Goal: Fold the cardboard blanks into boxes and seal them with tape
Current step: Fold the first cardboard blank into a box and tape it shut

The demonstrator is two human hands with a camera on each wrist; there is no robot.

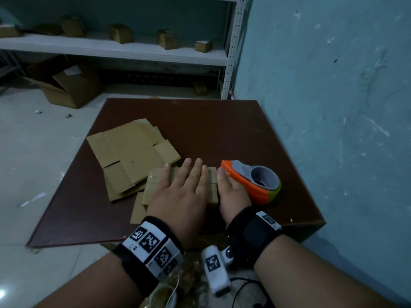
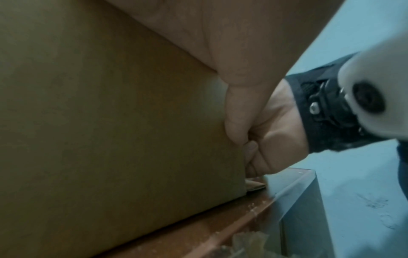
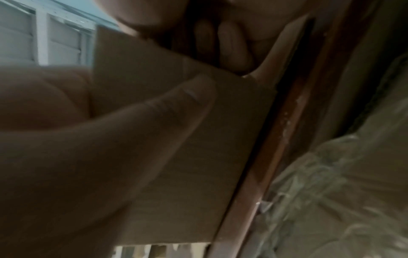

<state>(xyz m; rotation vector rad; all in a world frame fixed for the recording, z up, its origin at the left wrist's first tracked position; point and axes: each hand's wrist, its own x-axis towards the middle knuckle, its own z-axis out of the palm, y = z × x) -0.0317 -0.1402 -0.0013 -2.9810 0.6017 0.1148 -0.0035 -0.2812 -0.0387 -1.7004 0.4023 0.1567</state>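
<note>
In the head view, a dark brown table (image 1: 222, 130) fills the middle of the frame, standing against a scuffed blue wall (image 1: 333, 85) at right. At upper left, a white shelf (image 1: 111, 50) carries small cardboard boxes; an open carton (image 1: 66, 85) sits on the pale floor (image 1: 33, 152) beneath it. Flat cardboard blanks (image 1: 131, 152) lie left of centre. The left hand (image 1: 182, 192) presses flat, fingers straight, on the folded box (image 1: 155, 181). The right hand (image 1: 231, 192) lies along the box's right side, beside an orange tape dispenser (image 1: 255, 183).

In the left wrist view, the box's side wall (image 2: 110, 122) fills the left, and the right hand's fingers (image 2: 253, 157) curl at its corner.

In the right wrist view, the thumb (image 3: 154, 122) presses on cardboard, so the hand grips the box; crumpled plastic (image 3: 331, 192) lies at lower right.
</note>
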